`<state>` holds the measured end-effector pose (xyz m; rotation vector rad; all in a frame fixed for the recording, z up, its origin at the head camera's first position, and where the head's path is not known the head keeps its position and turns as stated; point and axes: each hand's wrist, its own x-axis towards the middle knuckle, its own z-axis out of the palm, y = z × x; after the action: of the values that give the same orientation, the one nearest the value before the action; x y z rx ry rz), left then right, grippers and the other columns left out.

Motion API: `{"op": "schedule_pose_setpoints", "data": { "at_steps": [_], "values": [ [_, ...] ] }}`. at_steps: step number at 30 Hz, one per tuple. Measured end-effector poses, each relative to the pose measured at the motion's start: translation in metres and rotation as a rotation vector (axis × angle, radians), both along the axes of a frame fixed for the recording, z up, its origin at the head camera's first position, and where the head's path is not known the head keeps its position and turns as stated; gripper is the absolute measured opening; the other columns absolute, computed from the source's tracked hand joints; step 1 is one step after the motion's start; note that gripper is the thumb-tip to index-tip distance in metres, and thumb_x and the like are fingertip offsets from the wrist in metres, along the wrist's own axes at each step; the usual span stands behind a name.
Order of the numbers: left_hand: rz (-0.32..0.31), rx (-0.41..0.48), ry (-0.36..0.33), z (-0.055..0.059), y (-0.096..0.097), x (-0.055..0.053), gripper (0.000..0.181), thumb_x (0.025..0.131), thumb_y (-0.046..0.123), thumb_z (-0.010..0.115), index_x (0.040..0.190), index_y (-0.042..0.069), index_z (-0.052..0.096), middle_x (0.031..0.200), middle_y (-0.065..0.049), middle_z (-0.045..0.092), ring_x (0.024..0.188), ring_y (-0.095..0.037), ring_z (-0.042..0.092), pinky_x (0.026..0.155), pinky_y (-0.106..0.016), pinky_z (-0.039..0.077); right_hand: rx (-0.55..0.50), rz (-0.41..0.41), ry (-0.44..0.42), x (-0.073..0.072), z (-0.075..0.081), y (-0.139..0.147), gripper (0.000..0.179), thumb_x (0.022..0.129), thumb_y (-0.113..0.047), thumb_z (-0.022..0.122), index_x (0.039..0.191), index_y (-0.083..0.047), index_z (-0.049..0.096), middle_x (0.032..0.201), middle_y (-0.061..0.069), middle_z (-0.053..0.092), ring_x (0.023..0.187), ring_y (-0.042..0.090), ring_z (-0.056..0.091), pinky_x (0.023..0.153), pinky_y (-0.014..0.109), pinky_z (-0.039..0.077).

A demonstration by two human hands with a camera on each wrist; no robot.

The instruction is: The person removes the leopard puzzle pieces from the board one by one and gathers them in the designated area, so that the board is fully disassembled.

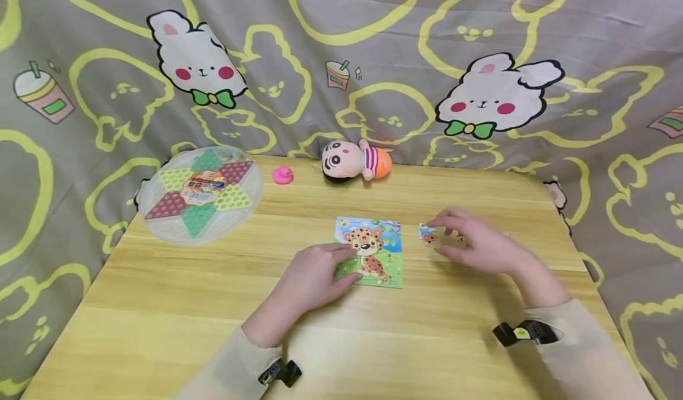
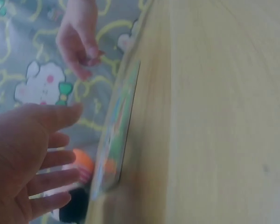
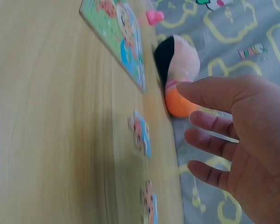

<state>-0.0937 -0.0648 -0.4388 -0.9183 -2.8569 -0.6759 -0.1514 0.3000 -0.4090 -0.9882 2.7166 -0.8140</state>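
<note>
A jigsaw puzzle board (image 1: 392,269) with a cartoon leopard on green grass lies flat mid-table. My left hand (image 1: 315,275) reaches over its left side with fingers extended; in the left wrist view that hand (image 2: 23,158) holds nothing. To the board's right, my right hand (image 1: 480,246) hovers near a loose puzzle piece (image 1: 425,233), thumb and fingers apart. The right wrist view shows this hand (image 3: 252,135) with nothing in its grasp. There, one spotted piece (image 3: 141,133) lies beside the board, and a second piece (image 3: 149,205) sits farther along the wooden table.
A round Chinese checkers board (image 1: 242,222) lies at the table's back left. Beside it are a pink rubber duck (image 1: 283,175) and a plush doll (image 1: 349,160) on its side at the back edge. A patterned grey curtain (image 1: 395,62) hangs behind the table (image 1: 176,317).
</note>
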Motion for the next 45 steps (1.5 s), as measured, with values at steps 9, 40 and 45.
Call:
{"op": "schedule_pose_setpoints", "data": {
  "at_steps": [9, 40, 45],
  "values": [
    [-0.047, 0.077, -0.144, -0.016, -0.018, 0.0, 0.068, 0.095, 0.052, 0.077, 0.145, 0.007, 0.065, 0.147, -0.011, 0.062, 0.136, -0.027, 0.059, 0.114, -0.043, 0.045, 0.015, 0.027, -0.069, -0.007, -0.004, -0.032, 0.041, 0.098, -0.018, 0.079, 0.136, -0.007, 0.07, 0.126, 0.006, 0.063, 0.101, 0.025, 0.064, 0.082, 0.048, 0.057],
    [-0.048, 0.056, -0.16, -0.036, -0.023, -0.004, 0.055, 0.099, 0.043, 0.075, 0.14, 0.006, 0.069, 0.146, -0.006, 0.062, 0.14, -0.021, 0.054, 0.115, -0.043, 0.045, -0.036, 0.193, -0.136, -0.041, -0.047, -0.144, 0.042, 0.095, -0.026, 0.084, 0.132, -0.008, 0.073, 0.123, 0.003, 0.065, 0.114, 0.018, 0.061, 0.101, 0.041, 0.052],
    [-0.062, 0.024, -0.126, -0.035, -0.024, -0.003, 0.053, 0.1, 0.042, 0.074, 0.14, 0.006, 0.069, 0.146, -0.007, 0.062, 0.14, -0.023, 0.054, 0.113, -0.044, 0.047, -0.065, 0.166, -0.148, -0.042, -0.053, -0.146, 0.04, 0.093, -0.024, 0.086, 0.129, -0.01, 0.074, 0.12, 0.0, 0.064, 0.112, 0.016, 0.061, 0.101, 0.041, 0.052]
  ]
}}
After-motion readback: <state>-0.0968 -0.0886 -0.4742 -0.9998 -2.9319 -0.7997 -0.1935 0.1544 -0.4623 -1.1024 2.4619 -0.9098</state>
